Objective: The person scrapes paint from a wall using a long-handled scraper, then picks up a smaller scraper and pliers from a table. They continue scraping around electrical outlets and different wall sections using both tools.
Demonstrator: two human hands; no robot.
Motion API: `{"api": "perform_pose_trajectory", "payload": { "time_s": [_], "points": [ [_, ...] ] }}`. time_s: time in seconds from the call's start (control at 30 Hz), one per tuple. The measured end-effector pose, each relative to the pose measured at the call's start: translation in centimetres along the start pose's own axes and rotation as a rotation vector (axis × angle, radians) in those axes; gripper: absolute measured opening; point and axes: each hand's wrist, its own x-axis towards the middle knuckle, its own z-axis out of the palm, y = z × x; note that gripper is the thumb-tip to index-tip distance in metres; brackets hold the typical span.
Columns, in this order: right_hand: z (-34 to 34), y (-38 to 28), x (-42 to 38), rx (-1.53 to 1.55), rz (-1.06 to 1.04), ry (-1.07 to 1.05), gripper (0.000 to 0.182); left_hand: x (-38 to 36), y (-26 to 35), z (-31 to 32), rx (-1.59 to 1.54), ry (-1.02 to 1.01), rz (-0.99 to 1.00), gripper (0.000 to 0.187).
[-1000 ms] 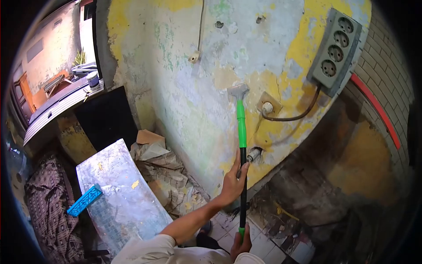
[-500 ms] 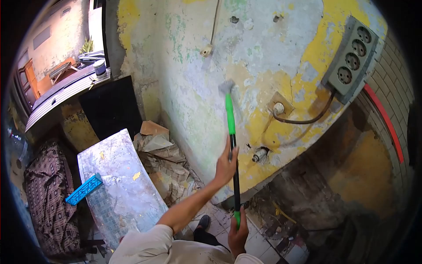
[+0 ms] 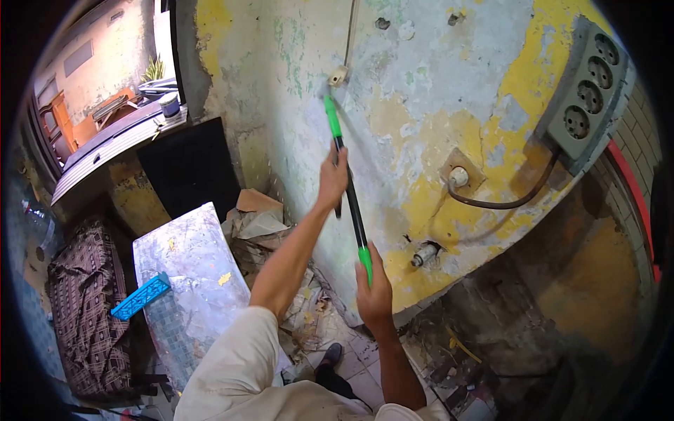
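A long-handled scraper (image 3: 354, 200) with a black shaft and green ends reaches up against the peeling wall (image 3: 393, 168). My left hand (image 3: 333, 179) is closed around the shaft just below the upper green section. Lower down, my right hand (image 3: 373, 291) grips the green bottom end. The grey head is blurred near the wall, just below a small cream-coloured box (image 3: 338, 75) with a cable running up from it. Patches of yellow, green and bare plaster cover the wall.
At right, a grey multi-socket strip (image 3: 588, 91) connects by a brown cable to a wall outlet (image 3: 458, 177). A pipe stub (image 3: 425, 255) sticks out below it. To the left stand a paint-spattered table (image 3: 200, 281), a blue plastic piece (image 3: 140, 297) and a patterned cloth (image 3: 90, 302).
Both hands and the scraper have moved up and to the left along the wall. The scraper's head is now close to the small cable box. My view has shifted slightly.
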Motion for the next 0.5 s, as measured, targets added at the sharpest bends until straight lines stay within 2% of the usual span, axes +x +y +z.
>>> {"api": "perform_pose_trajectory", "payload": {
  "time_s": [0.03, 0.07, 0.1, 0.13, 0.2, 0.27, 0.3, 0.33, 0.4, 0.47, 0.5],
  "points": [
    [0.3, 3.0, -2.8, -0.069, -0.137, 0.064, 0.051, -3.1, -0.6, -0.1, 0.023, -0.02, 0.031, 0.061],
    [-1.6, 2.3, -6.0, 0.208, 0.198, -0.08, 0.053, -6.6, -1.1, -0.1, 0.04, -0.035, 0.061, 0.063],
    [-3.3, 1.4, -9.5, 0.479, 0.542, -0.223, 0.055, -10.6, -1.9, 0.0, -0.029, -0.091, -0.085, 0.064],
    [-3.7, 2.5, -13.4, 0.637, 0.638, -0.181, 0.06, -14.9, -2.1, -0.2, 0.063, -0.137, -0.14, 0.067],
    [-4.9, 3.0, -20.7, 0.493, 0.762, -0.112, 0.059, -23.0, -4.2, 0.2, 0.105, -0.202, -0.204, 0.067],
    [-6.3, 2.3, -23.5, 0.375, 0.801, -0.104, 0.058, -27.6, -3.6, 0.9, -0.12, -0.2, -0.371, 0.068],
    [-6.9, 2.1, -24.3, 0.262, 0.835, -0.082, 0.058, -27.8, -2.8, 0.9, -0.181, -0.203, -0.496, 0.067],
    [-6.9, 3.2, -23.9, 0.249, 0.85, -0.08, 0.058, -27.1, -4.1, 1.5, -0.189, -0.207, -0.513, 0.067],
    [-6.3, 5.9, -20.9, -0.019, 0.518, -0.097, 0.054, -24.0, -7.8, 2.9, -0.053, -0.017, -0.154, 0.066],
    [-4.3, 4.9, -13.4, 0.091, 0.445, -0.09, 0.052, -17.9, -7.1, 2.2, -0.209, -0.016, -0.397, 0.063],
    [-2.8, 7.4, -10.6, 0.063, 0.373, -0.11, 0.052, -14.5, -7.8, 2.0, -0.135, 0.027, -0.389, 0.061]
  ]
}}
